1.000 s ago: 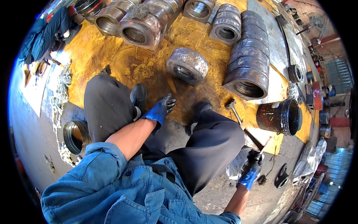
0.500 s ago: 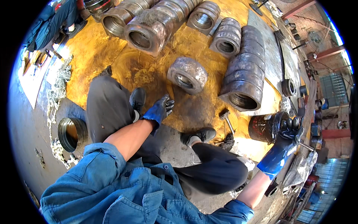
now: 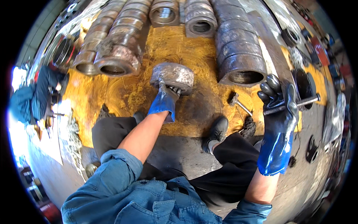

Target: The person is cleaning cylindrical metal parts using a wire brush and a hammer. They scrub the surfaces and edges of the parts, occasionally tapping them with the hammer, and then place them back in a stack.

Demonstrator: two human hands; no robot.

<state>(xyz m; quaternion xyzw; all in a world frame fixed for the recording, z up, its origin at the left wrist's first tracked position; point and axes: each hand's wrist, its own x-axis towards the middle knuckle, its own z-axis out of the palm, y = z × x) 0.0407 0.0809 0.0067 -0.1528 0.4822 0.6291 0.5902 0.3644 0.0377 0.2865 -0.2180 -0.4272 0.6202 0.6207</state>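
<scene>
I sit low with my knees spread over a yellow-stained floor. My left hand (image 3: 164,101), in a blue and black glove, reaches forward, and its fingers hook the near edge of a grey, rusty metal ring (image 3: 173,75) lying alone on the floor. My right hand (image 3: 278,106), gloved the same way, is raised at the right and holds a thin metal rod (image 3: 304,101) that points to the right. A small hammer (image 3: 238,102) lies on the floor between the ring and my right hand, beside my right shoe (image 3: 218,130).
Rows of large rusty steel rings (image 3: 238,48) and sleeves (image 3: 115,56) lie side by side across the back. A dark ring (image 3: 302,83) sits at the right behind my raised hand. Another person in blue (image 3: 35,99) crouches at the far left.
My left hand left my knee and went forward onto the grey ring. My right hand came up from the lower right, holding the rod. My head leaned closer to the rings.
</scene>
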